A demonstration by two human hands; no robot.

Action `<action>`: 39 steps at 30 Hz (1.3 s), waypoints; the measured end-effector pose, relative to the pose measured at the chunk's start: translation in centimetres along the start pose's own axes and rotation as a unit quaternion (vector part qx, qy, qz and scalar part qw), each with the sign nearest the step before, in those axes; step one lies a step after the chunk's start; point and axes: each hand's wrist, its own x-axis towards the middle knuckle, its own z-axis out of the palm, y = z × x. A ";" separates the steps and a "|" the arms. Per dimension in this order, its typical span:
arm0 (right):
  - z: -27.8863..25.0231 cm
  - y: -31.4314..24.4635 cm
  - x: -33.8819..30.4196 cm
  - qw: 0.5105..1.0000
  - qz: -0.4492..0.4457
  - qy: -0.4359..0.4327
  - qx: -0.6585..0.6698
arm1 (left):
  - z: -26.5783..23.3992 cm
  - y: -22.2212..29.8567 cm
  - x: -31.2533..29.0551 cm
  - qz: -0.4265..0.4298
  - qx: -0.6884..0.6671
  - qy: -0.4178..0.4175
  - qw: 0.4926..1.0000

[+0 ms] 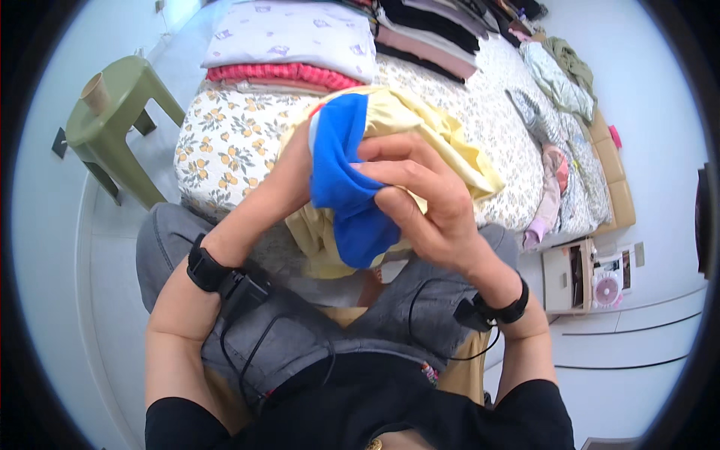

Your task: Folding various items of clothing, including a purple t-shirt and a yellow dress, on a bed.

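Note:
A piece of blue fabric (345,176) with a white and red strip at its edge is bunched up in front of me. My left hand (301,150) goes in behind the blue fabric, which covers its fingers. From the other side my right hand (431,199) pinches a fold of it between thumb and fingers. Pale yellow cloth (442,139) lies under and behind my hands, spread on the bed and hanging over its front edge. Whether the blue and yellow parts belong to one garment, I cannot tell.
The bed (217,150) has an orange-patterned cover. Folded laundry (292,37) and a darker stack of clothes (431,37) stand at its far side. Loose clothes (555,157) lie to the right. A green stool (124,97) bearing a cardboard roll (95,94) stands left.

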 end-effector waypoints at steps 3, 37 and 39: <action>-0.2 0.1 -0.4 0.991 0.093 0.045 0.081 | -0.4 2.1 -0.3 -0.095 -0.163 0.030 0.982; -2.8 4.0 0.9 0.934 -0.034 0.058 -0.351 | -3.4 1.1 1.7 -0.208 -0.451 -0.100 0.862; -3.2 3.5 -0.4 0.925 -0.057 0.057 -0.372 | -3.1 1.6 2.5 -0.152 -0.594 -0.041 0.789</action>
